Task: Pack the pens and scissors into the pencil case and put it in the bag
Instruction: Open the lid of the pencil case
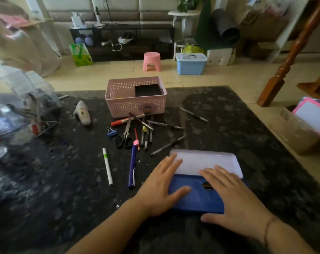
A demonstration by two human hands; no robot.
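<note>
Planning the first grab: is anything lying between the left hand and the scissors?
Nothing blocks it. The left hand rests on the pencil case; the scissors lie beyond, with only a blue pen beside the path.

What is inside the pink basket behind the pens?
In the pink basket, a black box sits at its right end, with a few thin items at the left. The basket's wall hides everything lower down.

A home living room. A padded sofa back (119,8) lines the far wall behind a low black shelf unit (122,41). On the pale wood floor (119,74) stand a pink child's stool (151,61), a blue storage box (190,64) and a potted plant (187,3) on a white stand. A turned wooden stair post (291,52) rises at the right.
</note>
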